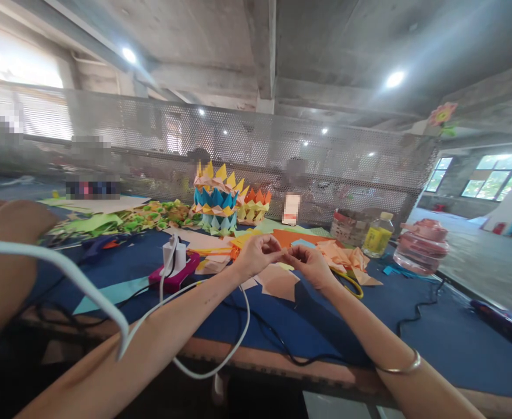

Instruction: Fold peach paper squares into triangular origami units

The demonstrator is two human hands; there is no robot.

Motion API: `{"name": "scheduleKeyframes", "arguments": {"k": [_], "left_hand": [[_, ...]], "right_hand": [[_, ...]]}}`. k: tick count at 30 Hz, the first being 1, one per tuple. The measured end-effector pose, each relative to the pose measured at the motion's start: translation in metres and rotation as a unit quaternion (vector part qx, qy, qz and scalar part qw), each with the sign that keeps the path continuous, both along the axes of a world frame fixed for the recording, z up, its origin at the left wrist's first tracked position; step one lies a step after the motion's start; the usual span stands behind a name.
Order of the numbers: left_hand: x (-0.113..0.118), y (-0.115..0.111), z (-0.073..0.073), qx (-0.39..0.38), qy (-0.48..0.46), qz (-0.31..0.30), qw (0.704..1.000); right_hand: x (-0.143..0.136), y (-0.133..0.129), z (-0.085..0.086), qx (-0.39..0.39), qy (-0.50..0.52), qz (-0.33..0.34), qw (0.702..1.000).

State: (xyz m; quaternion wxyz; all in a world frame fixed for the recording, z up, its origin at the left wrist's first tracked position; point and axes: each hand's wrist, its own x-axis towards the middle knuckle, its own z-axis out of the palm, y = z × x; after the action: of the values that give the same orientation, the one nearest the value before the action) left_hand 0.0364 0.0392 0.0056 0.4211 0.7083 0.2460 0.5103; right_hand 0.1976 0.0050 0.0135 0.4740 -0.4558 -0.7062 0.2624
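Observation:
My left hand (pixel 258 256) and my right hand (pixel 312 265) meet over the middle of the blue-topped table, fingertips pinched together. Whatever they hold between them is too small or too hidden to make out. Just below the fingers lies a flat peach paper piece (pixel 280 284). Orange paper (pixel 295 237) lies behind my hands. To the right of my right hand are folded, crumpled peach papers (pixel 341 255) and a yellow loop (pixel 352 285), perhaps a scissors handle.
A tiered folded-paper piece (pixel 216 201) stands behind, near green scraps (pixel 151 216). A white charger (pixel 174 256) sits on a magenta power strip (pixel 175 276); a white cable (pixel 247 326) loops nearby. Rightward stand a yellow-labelled bottle (pixel 377 237) and pink jug (pixel 422 250). Another person's arm (pixel 9 273) enters left.

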Motion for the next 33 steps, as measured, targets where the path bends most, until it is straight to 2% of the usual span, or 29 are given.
{"name": "scheduleKeyframes", "arguments": {"k": [4,7,12,16,22,28,33], "left_hand": [[0.0011,-0.0015,0.0012,-0.019,-0.01,-0.017,1.0],[0.0012,-0.002,0.0021,-0.069,-0.021,-0.04,0.997],[-0.0006,-0.0001,0.0002,-0.131,-0.024,-0.076,0.988],[-0.002,-0.0012,0.0003,-0.12,0.005,-0.083,0.989],[-0.004,-0.0044,0.0045,-0.1,0.048,-0.027,0.993],[-0.0031,-0.0024,0.0028,-0.09,0.026,-0.017,0.995],[-0.0013,0.0007,0.0002,-0.077,0.01,-0.016,0.997]], "right_hand": [[0.0,0.0017,-0.0009,0.046,-0.053,-0.044,0.997],[-0.0006,0.0018,-0.0016,0.074,-0.09,-0.073,0.991],[0.0007,0.0018,-0.0022,0.07,-0.077,-0.088,0.991],[0.0019,0.001,0.0,0.073,-0.066,-0.093,0.991],[-0.0008,0.0009,-0.0034,0.056,-0.054,-0.061,0.995],[-0.0034,-0.0003,-0.0038,0.014,-0.01,-0.024,1.0],[-0.0031,-0.002,-0.0015,0.016,-0.051,-0.022,0.998]]}}
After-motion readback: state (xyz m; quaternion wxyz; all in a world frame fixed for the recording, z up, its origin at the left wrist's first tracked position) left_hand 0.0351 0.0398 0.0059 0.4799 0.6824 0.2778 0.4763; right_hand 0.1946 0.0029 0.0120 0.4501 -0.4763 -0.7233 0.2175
